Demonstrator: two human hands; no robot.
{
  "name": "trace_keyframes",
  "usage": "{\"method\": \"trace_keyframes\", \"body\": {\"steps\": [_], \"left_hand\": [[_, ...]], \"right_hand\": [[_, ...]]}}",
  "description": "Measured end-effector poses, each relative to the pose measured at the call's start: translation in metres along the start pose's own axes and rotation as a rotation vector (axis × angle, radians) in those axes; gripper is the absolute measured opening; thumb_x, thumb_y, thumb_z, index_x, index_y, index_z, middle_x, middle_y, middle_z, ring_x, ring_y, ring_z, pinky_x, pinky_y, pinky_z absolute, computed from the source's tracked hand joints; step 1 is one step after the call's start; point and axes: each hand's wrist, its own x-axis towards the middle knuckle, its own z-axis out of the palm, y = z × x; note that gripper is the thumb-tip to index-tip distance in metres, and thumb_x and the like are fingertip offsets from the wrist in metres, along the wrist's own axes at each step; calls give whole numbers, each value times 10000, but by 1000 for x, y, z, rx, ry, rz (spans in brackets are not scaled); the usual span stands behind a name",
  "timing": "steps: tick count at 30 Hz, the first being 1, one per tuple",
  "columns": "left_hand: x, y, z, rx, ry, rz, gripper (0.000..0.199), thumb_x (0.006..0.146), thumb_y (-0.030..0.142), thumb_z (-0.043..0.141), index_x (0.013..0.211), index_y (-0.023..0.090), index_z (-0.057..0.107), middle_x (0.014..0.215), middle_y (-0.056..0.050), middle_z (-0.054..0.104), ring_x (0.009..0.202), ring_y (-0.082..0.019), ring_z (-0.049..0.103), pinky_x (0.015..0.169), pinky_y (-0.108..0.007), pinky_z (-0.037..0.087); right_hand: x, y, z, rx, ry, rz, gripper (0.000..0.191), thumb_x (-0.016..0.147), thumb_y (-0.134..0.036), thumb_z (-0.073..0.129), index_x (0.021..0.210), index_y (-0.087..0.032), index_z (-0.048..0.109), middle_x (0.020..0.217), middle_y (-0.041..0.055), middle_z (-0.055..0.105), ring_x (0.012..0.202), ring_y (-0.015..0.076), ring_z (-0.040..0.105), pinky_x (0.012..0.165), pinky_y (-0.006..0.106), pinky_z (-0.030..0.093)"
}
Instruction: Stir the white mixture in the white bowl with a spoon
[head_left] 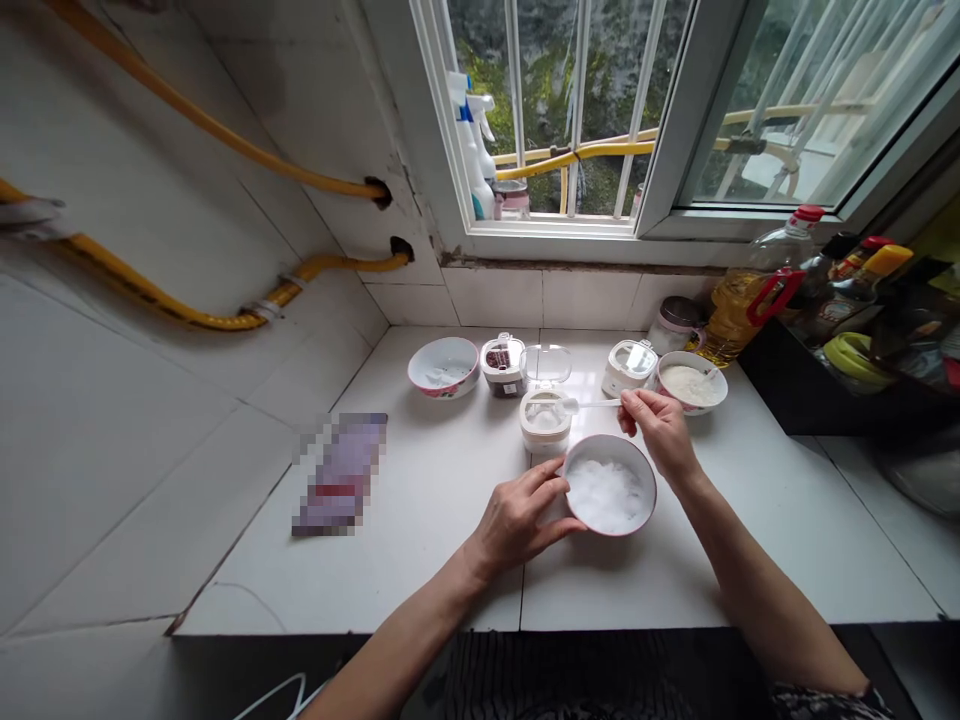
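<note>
My left hand [521,515] grips the left side of a bowl [651,508] with a pink rim, thumb low and fingers along the edge. White granules [609,495] fill much of this bowl, which stands on the counter. Between the fingertips of my right hand [660,430] is the handle of a small white spoon [596,403]. The spoon points left, its head over the mouth of a white seasoning jar [545,438]. That jar's clear lid [548,364] is flipped up, and white powder shows inside.
Behind stand a floral bowl [444,385], a jar with dark contents [504,368], another white jar [628,370] and a bowl of pale grains [691,388]. An oil bottle [739,300] and a black rack [817,400] stand right. A blurred purple packet [341,475] lies left.
</note>
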Motion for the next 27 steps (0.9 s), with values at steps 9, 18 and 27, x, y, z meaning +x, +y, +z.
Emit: {"method": "trace_keyframes", "body": {"steps": [9,18,27], "left_hand": [[0,0,0,-8,-11,-11,346,911,491,612,1029,166,604,1170,-194,694,1079,-271,703,816,-351,627],[-1,-1,-1,-19,-12,-4,340,902,478,632,1037,167,604,1181,-187,692,1089,-261,699,822,-344,627],[-1,-1,-1,-35,-19,-15,338,883,449,667,1075,177,609,1210,-174,685,1083,-259,701,836,-345,621]], "right_hand": [[-10,-4,8,-635,51,-614,284,953,-262,461,694,-201,559,618,28,606,593,157,498,851,372,372],[-6,-12,-39,-381,-382,-48,379,847,-360,486,518,-199,391,507,-28,369,503,98,330,492,267,244],[-14,-13,-20,-443,-512,-89,357,802,-260,480,525,-202,262,522,-48,257,516,86,251,491,264,213]]}}
